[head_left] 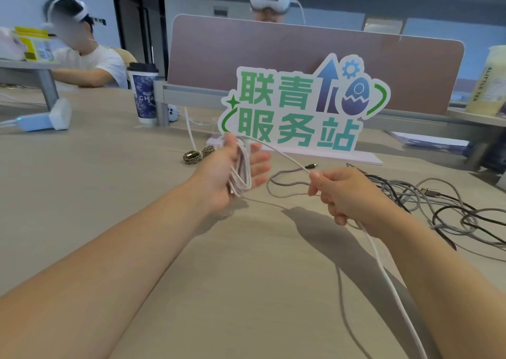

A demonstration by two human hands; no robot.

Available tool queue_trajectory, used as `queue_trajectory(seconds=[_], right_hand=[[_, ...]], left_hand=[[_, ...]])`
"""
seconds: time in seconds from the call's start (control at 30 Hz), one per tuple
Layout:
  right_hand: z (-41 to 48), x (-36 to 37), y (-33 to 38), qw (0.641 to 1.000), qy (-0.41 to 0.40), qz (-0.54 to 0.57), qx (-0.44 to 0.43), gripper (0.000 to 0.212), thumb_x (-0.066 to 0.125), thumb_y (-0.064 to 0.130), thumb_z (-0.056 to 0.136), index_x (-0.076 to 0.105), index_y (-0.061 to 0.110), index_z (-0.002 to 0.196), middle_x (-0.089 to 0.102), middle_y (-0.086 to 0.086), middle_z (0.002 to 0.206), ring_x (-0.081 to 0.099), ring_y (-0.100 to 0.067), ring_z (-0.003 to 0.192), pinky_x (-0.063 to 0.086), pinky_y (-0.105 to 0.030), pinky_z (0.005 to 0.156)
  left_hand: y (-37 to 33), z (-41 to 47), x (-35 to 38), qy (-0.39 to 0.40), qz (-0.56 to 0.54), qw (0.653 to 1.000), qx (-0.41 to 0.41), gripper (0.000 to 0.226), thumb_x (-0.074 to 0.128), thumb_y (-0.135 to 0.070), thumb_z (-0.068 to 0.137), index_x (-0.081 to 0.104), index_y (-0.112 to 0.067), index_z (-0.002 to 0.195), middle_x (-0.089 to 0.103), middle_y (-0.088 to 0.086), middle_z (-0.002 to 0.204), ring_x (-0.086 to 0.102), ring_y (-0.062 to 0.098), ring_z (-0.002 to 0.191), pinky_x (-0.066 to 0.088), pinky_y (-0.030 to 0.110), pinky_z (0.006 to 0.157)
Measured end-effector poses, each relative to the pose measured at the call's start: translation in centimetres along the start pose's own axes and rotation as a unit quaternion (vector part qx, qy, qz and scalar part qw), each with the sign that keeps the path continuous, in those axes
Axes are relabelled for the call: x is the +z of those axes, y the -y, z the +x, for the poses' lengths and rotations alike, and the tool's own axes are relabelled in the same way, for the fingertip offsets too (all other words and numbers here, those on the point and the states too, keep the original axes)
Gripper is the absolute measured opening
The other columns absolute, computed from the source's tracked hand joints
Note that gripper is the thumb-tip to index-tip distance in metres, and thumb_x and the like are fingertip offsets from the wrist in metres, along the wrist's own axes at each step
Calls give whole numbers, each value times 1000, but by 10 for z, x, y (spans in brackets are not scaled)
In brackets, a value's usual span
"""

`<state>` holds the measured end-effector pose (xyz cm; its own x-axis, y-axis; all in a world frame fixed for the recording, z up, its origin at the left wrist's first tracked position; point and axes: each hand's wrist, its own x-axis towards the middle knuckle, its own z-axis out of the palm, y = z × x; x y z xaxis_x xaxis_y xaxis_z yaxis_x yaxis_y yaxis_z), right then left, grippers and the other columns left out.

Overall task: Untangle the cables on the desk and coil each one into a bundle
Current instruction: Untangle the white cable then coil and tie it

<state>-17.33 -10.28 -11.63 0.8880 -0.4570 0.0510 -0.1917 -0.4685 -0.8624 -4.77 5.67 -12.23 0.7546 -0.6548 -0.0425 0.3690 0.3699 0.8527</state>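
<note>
**White cable held above desk**

A coiled braided bundle (195, 154) lies on the desk (109, 194). The left hand (235, 172), fingers spread straight, carries loops of the white cable (242, 175) across its palm. The right hand (347, 194) pinches the cable's taut strand. Tangled grey and black cables (438, 205) lie on the desk at right.

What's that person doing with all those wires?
A person is winding a white cable into loops. The loops hang over the left hand, its fingers stretched out, while the right hand grips the loose length that trails off below. A pile of grey and black cables lies tangled on the desk to the right, not yet sorted. One brownish braided cable lies bundled beyond the left hand.
</note>
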Motion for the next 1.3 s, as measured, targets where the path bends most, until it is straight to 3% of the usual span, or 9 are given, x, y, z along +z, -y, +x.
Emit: queue_trajectory(seconds=[0.13,0.23,0.33,0.43,0.6,0.73,0.8,1.07,1.3], right_hand=[[-1,2,-1,998,45,-3,48,38,47,35,97,62,5,80,36,1,54,30,-9,37,29,-20,35],[-1,3,0,997,24,-67,33,37,53,38,93,66,6,78,42,-2,59,33,-10,38,33,-20,37],[-4,1,4,994,4,-101,-44,27,63,36,87,68,12,77,51,-6,63,38,-7,40,35,-20,42],[-8,6,9,982,-9,-122,-141,10,70,29,82,70,21,75,67,-1,73,59,-12,65,48,-28,63],[-17,12,21,959,-62,-86,-264,6,75,22,76,71,22,71,67,-4,70,59,-22,69,49,-38,66],[-15,9,23,961,-110,-35,-250,15,77,23,73,66,13,71,63,-7,64,51,-15,55,43,-24,51],[-12,8,20,975,-96,-22,-200,17,74,25,77,66,11,71,59,-2,57,48,-6,49,40,-20,46],[-3,1,7,998,3,62,-22,31,55,33,93,62,8,75,36,2,54,32,-10,39,36,-25,40],[0,7,0,997,62,6,36,38,49,37,96,63,8,76,34,2,54,27,-10,37,26,-20,36]], left_hand=[[-12,1,-9,2,-218,975,33,54,26,-46,99,63,-6,101,73,12,90,72,25,82,57,42,78],[-9,0,-7,-7,-278,960,21,50,33,-46,98,62,-7,91,67,6,70,65,18,62,59,37,65],[-3,5,-6,-106,-57,992,38,47,36,-48,98,60,-9,90,52,0,61,46,10,47,45,24,46],[14,2,0,-153,281,943,93,48,37,-52,96,63,-12,89,51,-1,67,42,15,56,39,30,55],[28,-12,13,82,489,867,46,83,19,-79,73,70,-15,91,59,-2,70,51,15,62,45,32,66],[24,-16,11,289,299,897,-147,90,27,-84,54,68,-13,92,50,-4,63,31,2,49,31,13,43],[23,-16,9,321,285,892,-144,78,36,-75,62,64,-10,95,48,-4,62,29,2,48,28,12,42],[15,-5,9,43,117,992,-2,59,29,-51,97,64,-5,105,62,4,63,52,11,48,48,23,44],[2,-4,6,25,-126,992,14,57,23,-50,98,61,-8,106,72,11,96,67,24,99,56,39,79]])
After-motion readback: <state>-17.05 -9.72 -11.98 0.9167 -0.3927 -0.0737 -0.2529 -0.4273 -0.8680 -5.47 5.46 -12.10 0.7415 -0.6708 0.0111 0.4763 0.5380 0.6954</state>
